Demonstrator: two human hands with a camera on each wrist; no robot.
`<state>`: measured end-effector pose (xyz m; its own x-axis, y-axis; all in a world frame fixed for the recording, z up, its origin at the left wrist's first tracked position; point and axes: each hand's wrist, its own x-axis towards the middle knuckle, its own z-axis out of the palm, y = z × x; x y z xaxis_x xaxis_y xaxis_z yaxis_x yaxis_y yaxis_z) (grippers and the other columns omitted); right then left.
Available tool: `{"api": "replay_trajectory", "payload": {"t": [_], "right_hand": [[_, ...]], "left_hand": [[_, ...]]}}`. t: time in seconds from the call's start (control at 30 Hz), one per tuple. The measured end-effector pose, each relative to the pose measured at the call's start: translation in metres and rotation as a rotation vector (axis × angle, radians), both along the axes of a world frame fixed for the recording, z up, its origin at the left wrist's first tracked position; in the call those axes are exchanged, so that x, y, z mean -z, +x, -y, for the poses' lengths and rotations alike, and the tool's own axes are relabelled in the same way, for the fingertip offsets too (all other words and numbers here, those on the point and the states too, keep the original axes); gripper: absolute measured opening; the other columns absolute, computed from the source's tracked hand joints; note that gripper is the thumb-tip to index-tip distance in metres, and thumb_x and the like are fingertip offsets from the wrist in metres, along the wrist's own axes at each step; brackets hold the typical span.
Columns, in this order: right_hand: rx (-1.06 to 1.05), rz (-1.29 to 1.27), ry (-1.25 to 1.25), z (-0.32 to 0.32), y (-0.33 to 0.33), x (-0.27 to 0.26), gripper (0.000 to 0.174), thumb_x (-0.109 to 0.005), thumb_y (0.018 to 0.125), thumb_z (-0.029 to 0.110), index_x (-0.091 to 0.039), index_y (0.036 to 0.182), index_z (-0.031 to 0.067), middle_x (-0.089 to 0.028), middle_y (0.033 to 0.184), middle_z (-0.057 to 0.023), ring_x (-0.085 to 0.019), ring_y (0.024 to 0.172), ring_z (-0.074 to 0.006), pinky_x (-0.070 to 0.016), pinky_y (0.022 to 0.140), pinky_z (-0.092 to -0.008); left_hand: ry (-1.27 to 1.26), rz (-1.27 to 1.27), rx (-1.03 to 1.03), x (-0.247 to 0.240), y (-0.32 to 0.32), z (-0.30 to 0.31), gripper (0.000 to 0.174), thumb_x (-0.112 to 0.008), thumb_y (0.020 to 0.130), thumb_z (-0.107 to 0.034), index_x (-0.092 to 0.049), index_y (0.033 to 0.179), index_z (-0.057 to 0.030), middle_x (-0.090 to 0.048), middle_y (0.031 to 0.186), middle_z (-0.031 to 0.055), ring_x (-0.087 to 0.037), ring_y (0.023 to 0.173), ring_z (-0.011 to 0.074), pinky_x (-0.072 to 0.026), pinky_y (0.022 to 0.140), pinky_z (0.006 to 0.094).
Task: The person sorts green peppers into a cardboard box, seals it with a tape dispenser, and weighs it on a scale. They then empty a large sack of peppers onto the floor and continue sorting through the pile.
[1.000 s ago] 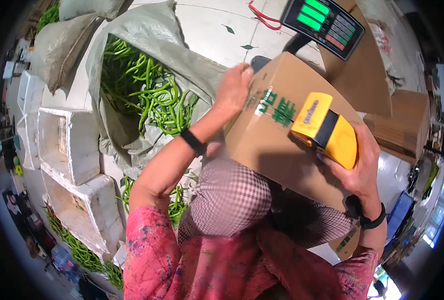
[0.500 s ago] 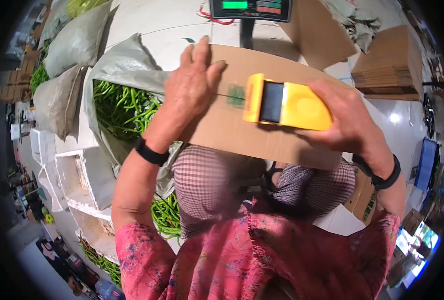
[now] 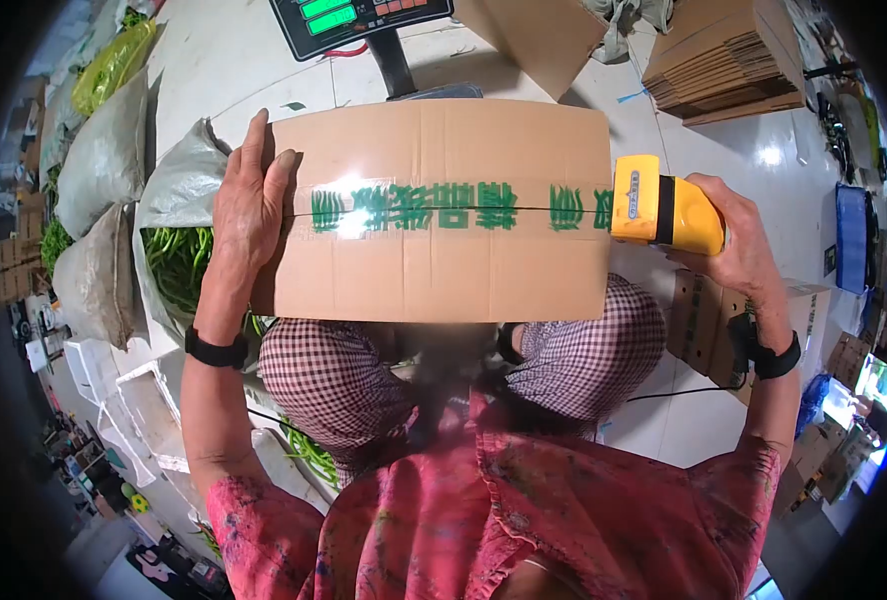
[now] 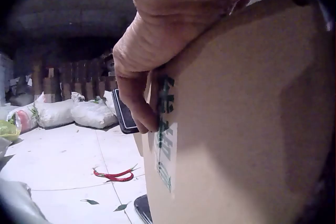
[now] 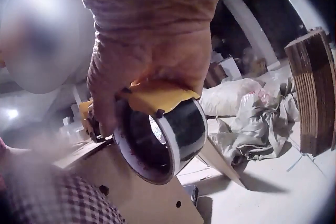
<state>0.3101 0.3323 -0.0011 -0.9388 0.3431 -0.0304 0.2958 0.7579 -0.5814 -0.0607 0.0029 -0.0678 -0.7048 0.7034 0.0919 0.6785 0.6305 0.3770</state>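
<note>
A cardboard box (image 3: 444,270) sits before the person's knees, its top seam covered by clear tape with green print (image 3: 414,205). My left hand (image 3: 247,215) rests against the box's left end, fingers pointing away along the top edge. In the left wrist view, fingertips bend over the edge beside the green print. My right hand (image 3: 739,230) grips a yellow tape dispenser (image 3: 699,215) just off the box's right end, at the height of the seam. The right wrist view shows the tape roll (image 5: 157,140) in the dispenser.
A scale display (image 3: 359,20) stands behind the box. Sacks (image 3: 104,150) and an open bag of green peppers (image 3: 176,265) are at the left, with white foam boxes (image 3: 154,415). Folded cardboard (image 3: 729,65) is stacked at back right. A red chili (image 4: 115,175) lies on the floor.
The tape dispenser has moved right across the box top to past its right end, uncovering the printed seam. The box now lies level and squarely in front, and the left hand has moved with its left end.
</note>
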Motion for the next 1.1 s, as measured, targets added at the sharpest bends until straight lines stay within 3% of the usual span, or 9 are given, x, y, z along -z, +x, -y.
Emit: {"api": "replay_trajectory", "payload": {"t": [0.03, 0.07, 0.17, 0.27, 0.37, 0.47, 0.67, 0.87, 1.1], "right_hand": [[0.006, -0.003, -0.032, 0.000, 0.001, 0.004, 0.062, -0.084, 0.056, 0.008, -0.058, 0.113, 0.0063, -0.067, 0.098, -0.0121, -0.066, 0.088, -0.0305, -0.0510, 0.082, -0.0368], [0.009, -0.002, -0.039, 0.000, 0.001, 0.007, 0.062, -0.084, 0.056, 0.008, -0.058, 0.113, 0.0063, -0.067, 0.098, -0.0121, -0.066, 0.088, -0.0305, -0.0510, 0.082, -0.0368], [-0.002, 0.027, -0.072, -0.006, -0.003, 0.017, 0.062, -0.084, 0.058, 0.006, -0.057, 0.113, 0.0061, -0.067, 0.096, -0.0122, -0.067, 0.089, -0.0299, -0.0514, 0.082, -0.0359], [0.048, 0.000, -0.124, -0.002, 0.009, 0.048, 0.062, -0.086, 0.060, 0.006, -0.056, 0.115, 0.0056, -0.066, 0.102, -0.0129, -0.067, 0.094, -0.0305, -0.0523, 0.084, -0.0357], [-0.035, -0.115, -0.161, 0.001, 0.023, 0.093, 0.070, -0.087, 0.063, 0.007, -0.050, 0.123, 0.0059, -0.063, 0.112, -0.0147, -0.066, 0.100, -0.0319, -0.0531, 0.086, -0.0367], [-0.096, -0.244, -0.145, 0.007, 0.032, 0.133, 0.085, -0.087, 0.064, 0.009, -0.038, 0.134, 0.0069, -0.059, 0.119, -0.0171, -0.064, 0.107, -0.0347, -0.0530, 0.089, -0.0397], [0.050, -0.148, -0.055, -0.005, 0.087, 0.196, 0.077, -0.085, 0.065, 0.008, -0.043, 0.129, 0.0055, -0.060, 0.117, -0.0194, -0.063, 0.107, -0.0380, -0.0530, 0.088, -0.0415], [0.142, -0.078, -0.026, -0.010, 0.111, 0.185, 0.071, -0.083, 0.066, 0.005, -0.045, 0.126, 0.0074, -0.061, 0.112, -0.0200, -0.063, 0.100, -0.0414, -0.0525, 0.083, -0.0438], [0.210, -0.010, -0.027, -0.002, 0.119, 0.186, 0.066, -0.079, 0.067, 0.004, -0.046, 0.125, 0.0079, -0.062, 0.103, -0.0186, -0.061, 0.094, -0.0438, -0.0521, 0.078, -0.0456]], "left_hand": [[0.002, 0.007, -0.005, -0.002, 0.002, 0.000, 0.061, -0.049, 0.099, -0.043, -0.032, 0.151, -0.0154, -0.053, 0.129, 0.0265, -0.054, 0.118, 0.0443, -0.0453, 0.099, 0.0478], [-0.040, 0.061, -0.029, -0.007, 0.004, -0.001, 0.060, -0.045, 0.101, -0.044, -0.034, 0.150, -0.0103, -0.048, 0.141, 0.0261, -0.046, 0.132, 0.0403, -0.0392, 0.107, 0.0431], [0.026, -0.020, 0.021, 0.003, -0.002, 0.003, 0.060, -0.049, 0.099, -0.042, -0.034, 0.150, -0.0152, -0.053, 0.131, 0.0270, -0.053, 0.120, 0.0446, -0.0444, 0.100, 0.0470], [0.020, 0.032, 0.003, -0.002, 0.000, 0.001, 0.059, -0.049, 0.099, -0.042, -0.036, 0.149, -0.0138, -0.052, 0.133, 0.0272, -0.052, 0.124, 0.0438, -0.0431, 0.103, 0.0458], [0.040, 0.011, 0.047, 0.000, -0.007, 0.002, 0.059, -0.049, 0.099, -0.042, -0.038, 0.148, -0.0116, -0.052, 0.135, 0.0272, -0.050, 0.127, 0.0427, -0.0419, 0.104, 0.0448], [0.018, 0.035, 0.065, -0.004, -0.010, 0.000, 0.059, -0.047, 0.100, -0.043, -0.038, 0.148, -0.0100, -0.051, 0.138, 0.0268, -0.049, 0.128, 0.0419, -0.0413, 0.105, 0.0442], [0.007, 0.062, 0.065, -0.008, -0.013, 0.000, 0.060, -0.046, 0.100, -0.044, -0.038, 0.149, -0.0109, -0.049, 0.141, 0.0258, -0.048, 0.131, 0.0404, -0.0400, 0.107, 0.0435], [0.032, 0.060, 0.100, -0.006, -0.016, -0.001, 0.057, -0.046, 0.100, -0.036, -0.037, 0.148, -0.0058, -0.044, 0.147, 0.0223, -0.043, 0.137, 0.0336, -0.0343, 0.112, 0.0378], [0.041, 0.085, 0.099, -0.010, -0.011, -0.003, 0.058, -0.048, 0.100, -0.035, -0.038, 0.148, -0.0041, -0.043, 0.148, 0.0216, -0.041, 0.138, 0.0325, -0.0320, 0.113, 0.0373]]}}
